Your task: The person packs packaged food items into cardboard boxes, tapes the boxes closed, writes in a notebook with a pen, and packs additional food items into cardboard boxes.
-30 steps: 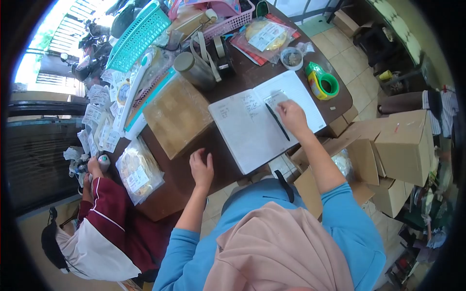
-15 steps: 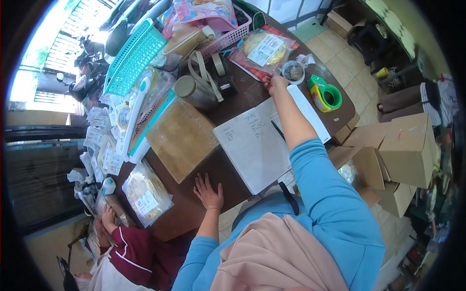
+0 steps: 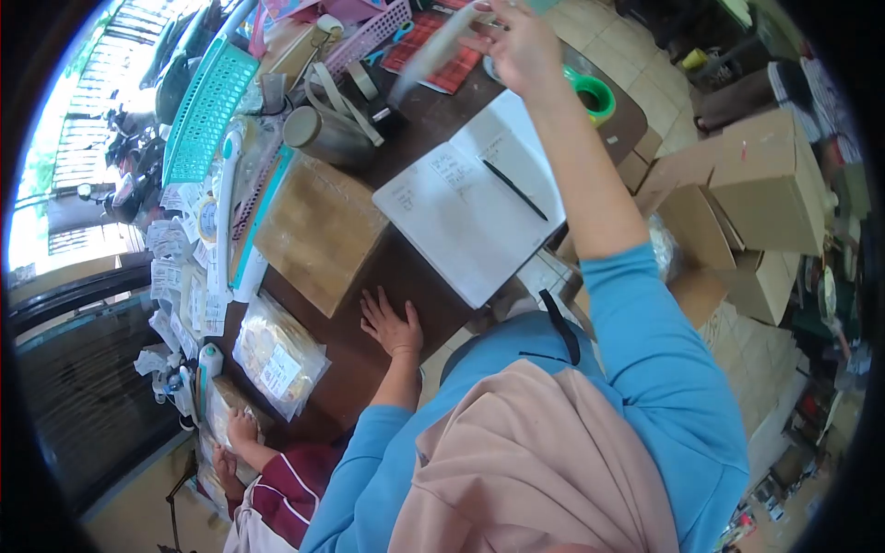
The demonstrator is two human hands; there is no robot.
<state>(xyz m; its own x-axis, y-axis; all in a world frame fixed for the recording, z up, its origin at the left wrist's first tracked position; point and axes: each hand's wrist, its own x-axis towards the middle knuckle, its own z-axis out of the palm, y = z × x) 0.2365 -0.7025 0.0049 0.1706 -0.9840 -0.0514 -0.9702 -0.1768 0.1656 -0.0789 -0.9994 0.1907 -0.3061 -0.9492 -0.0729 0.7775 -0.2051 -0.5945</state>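
Note:
My right hand (image 3: pixel 527 51) is raised at the far end of the table, its fingers pinched on the edge of a clear plastic packet (image 3: pixel 435 57). The packet hangs edge-on to me and is smeared by motion. Under it lies a red checkered cloth (image 3: pixel 452 69). My left hand (image 3: pixel 392 324) rests flat on the brown table (image 3: pixel 433 304), fingers spread, holding nothing. Beside it stands a taped cardboard box (image 3: pixel 318 235). An open notebook (image 3: pixel 461 212) with handwriting and a black pen (image 3: pixel 514 189) lies between my hands.
Another labelled plastic packet (image 3: pixel 279 359) lies left, near a co-worker's hands (image 3: pixel 241 431). A teal basket (image 3: pixel 210 120), a metal canister (image 3: pixel 313 134) and paper slips (image 3: pixel 171 276) crowd the far left. Green tape (image 3: pixel 590 95) sits behind my right arm; cardboard boxes (image 3: pixel 765 184) stand right.
My right hand has lifted the plastic packet off the red cloth and swung it up and leftward. My left hand stays flat on the table. The view has shifted slightly.

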